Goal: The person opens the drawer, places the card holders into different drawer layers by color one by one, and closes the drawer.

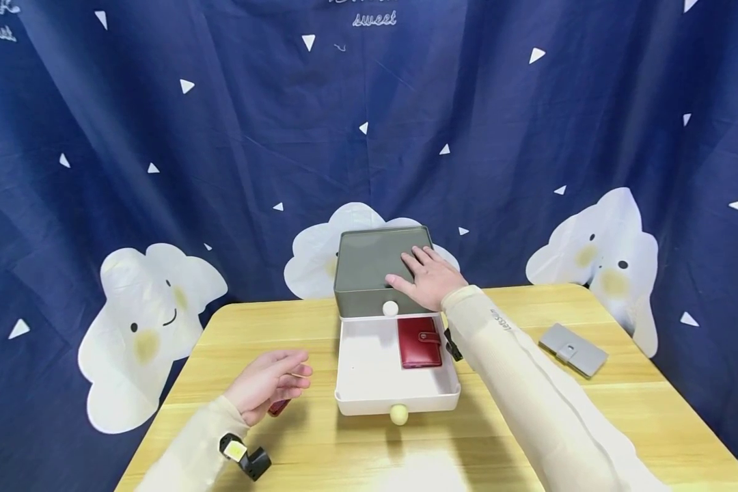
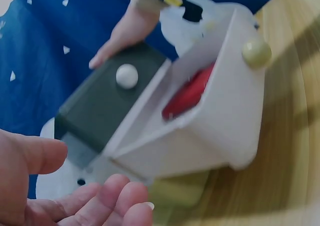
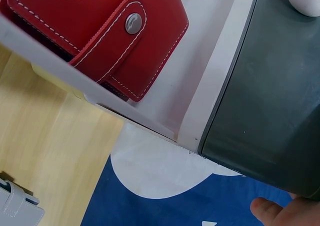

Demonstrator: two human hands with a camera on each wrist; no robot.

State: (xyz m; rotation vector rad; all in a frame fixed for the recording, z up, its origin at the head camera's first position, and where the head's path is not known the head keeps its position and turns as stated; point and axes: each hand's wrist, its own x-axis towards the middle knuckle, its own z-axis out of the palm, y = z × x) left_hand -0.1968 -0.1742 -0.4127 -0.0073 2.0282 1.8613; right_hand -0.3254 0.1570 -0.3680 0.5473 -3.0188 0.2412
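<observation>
A small drawer box with a dark grey-green top section stands at the back of the table. Its white lower drawer is pulled out, and a red wallet with a snap strap lies in the drawer's right side. My right hand rests with spread fingers on top of the box, near its right edge. To the left of the drawer, my left hand hovers with relaxed fingers and holds nothing, as the left wrist view also shows. Partly hidden beneath it is a dark red item.
A grey wallet with a strap lies on the wooden table at the right. One white knob marks the upper section, and a pale yellow knob sticks out from the drawer front. Behind hangs a blue curtain.
</observation>
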